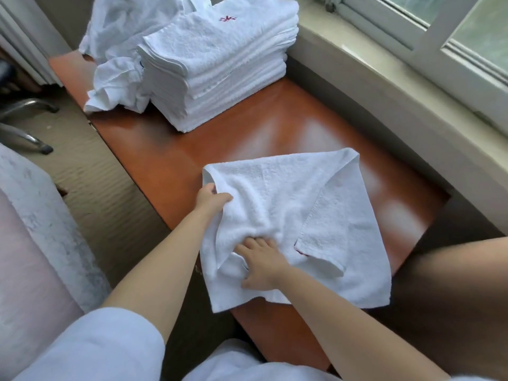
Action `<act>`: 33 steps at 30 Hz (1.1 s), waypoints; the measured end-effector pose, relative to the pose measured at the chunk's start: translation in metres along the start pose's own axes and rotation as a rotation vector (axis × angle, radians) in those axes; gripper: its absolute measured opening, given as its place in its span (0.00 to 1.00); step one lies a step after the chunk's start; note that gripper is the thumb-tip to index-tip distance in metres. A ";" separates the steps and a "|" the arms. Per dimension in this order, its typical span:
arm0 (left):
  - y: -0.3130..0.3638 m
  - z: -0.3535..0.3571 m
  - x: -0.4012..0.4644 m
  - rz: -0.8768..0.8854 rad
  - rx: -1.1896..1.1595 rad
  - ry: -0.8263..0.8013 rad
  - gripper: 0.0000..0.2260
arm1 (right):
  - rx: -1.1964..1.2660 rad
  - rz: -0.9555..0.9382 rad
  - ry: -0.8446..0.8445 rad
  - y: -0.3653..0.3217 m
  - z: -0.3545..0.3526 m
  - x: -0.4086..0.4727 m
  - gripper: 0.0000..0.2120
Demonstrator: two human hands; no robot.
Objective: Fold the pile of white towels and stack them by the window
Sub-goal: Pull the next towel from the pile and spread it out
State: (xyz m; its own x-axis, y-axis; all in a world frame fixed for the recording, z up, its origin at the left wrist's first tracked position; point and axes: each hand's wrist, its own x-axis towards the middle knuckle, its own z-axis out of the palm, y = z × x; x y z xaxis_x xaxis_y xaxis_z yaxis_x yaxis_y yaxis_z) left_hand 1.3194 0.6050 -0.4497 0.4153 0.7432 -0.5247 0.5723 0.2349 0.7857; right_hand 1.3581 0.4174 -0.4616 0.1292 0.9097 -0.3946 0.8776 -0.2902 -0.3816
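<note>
A white towel (288, 204) lies partly folded on the near end of the reddish-brown table (220, 141), its right corner turned over toward the middle. My left hand (211, 199) grips the towel's left edge near the far left corner. My right hand (261, 262) lies on the towel's near middle, fingers spread and pressing into a bunched fold. At the far end of the table stands a tall stack of folded white towels (220, 64) with a red mark on top. Behind and to its left sits the pile of loose, crumpled white towels (123, 50).
A window sill (384, 64) and window frame (439, 31) run along the table's right side. On the left are carpeted floor (90, 171), chrome chair legs (24, 119) and a pale covered surface (33, 229). Bare table top shows between the stack and the towel.
</note>
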 end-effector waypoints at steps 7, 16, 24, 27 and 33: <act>-0.011 0.015 0.006 0.150 0.657 0.210 0.10 | -0.120 0.121 0.072 0.055 -0.036 0.030 0.20; 0.017 0.006 0.030 0.174 0.626 0.188 0.15 | 0.324 0.289 0.101 0.063 -0.063 0.028 0.12; -0.006 0.009 -0.005 0.181 -0.053 0.150 0.22 | 0.528 0.299 0.059 0.029 -0.042 -0.014 0.19; -0.038 0.019 -0.062 0.076 -0.171 0.415 0.20 | 0.379 0.271 0.272 0.017 -0.037 -0.018 0.11; -0.076 0.021 -0.103 -0.123 -0.436 0.374 0.11 | 0.150 -0.118 0.693 -0.009 -0.028 -0.013 0.15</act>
State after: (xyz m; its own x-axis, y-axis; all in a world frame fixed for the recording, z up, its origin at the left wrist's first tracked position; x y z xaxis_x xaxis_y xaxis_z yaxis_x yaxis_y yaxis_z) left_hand 1.2477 0.4973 -0.4622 0.0417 0.8461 -0.5314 0.2240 0.5104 0.8303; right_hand 1.3617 0.4162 -0.4301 0.3443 0.9025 0.2586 0.8374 -0.1707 -0.5193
